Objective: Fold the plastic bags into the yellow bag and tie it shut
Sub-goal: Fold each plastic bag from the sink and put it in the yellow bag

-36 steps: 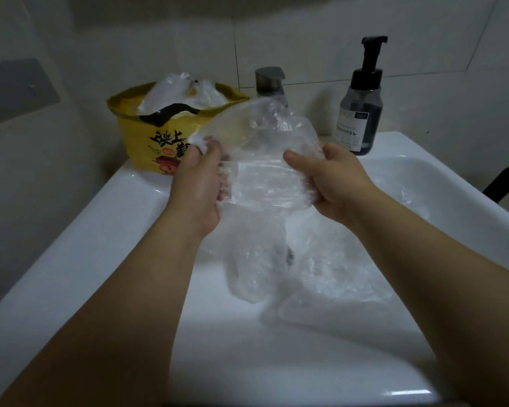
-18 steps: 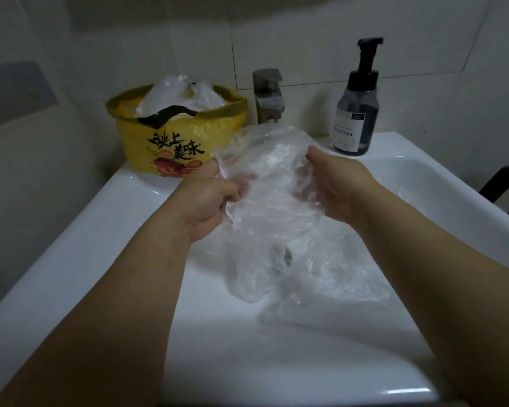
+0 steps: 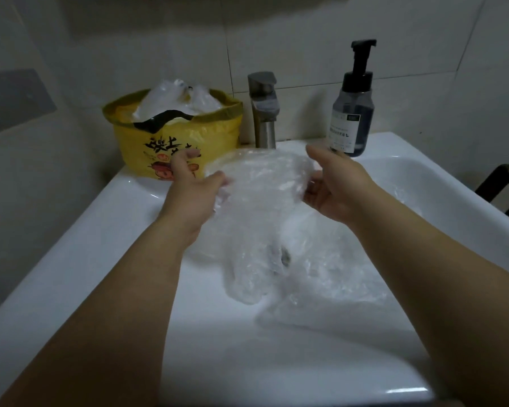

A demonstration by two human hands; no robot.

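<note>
1. Nearest, the sink's (image 3: 71, 245) broad white front rim lay smooth and glossy, and bare rim ran up its left side.
2. In the basin, loose bags (image 3: 329, 283) of thin, crinkled clear film lay heaped over the drain, leaving bare porcelain at the front left.
3. Above them, the left hand (image 3: 194, 195) pinched the left edge of a clear bag (image 3: 265, 183), thumb on the film and forefinger raised.
4. The right hand (image 3: 338, 186) gripped the opposite edge, thumb on top and fingers curled beneath. The film spread wide between the hands, and its tail hung down into the basin.
5. Just behind the left hand, the yellow bag (image 3: 212, 136) stood upright on the sink's back left corner. Its mouth was open, its top edge rolled, and crumpled clear film bulged above it.
6. A squared metal faucet (image 3: 263, 113) rose just right of it. A dark pump bottle (image 3: 353, 113) stood farther right on the back ledge.
7. Pale wall tiles (image 3: 291, 39) closed off the space directly behind.
</note>
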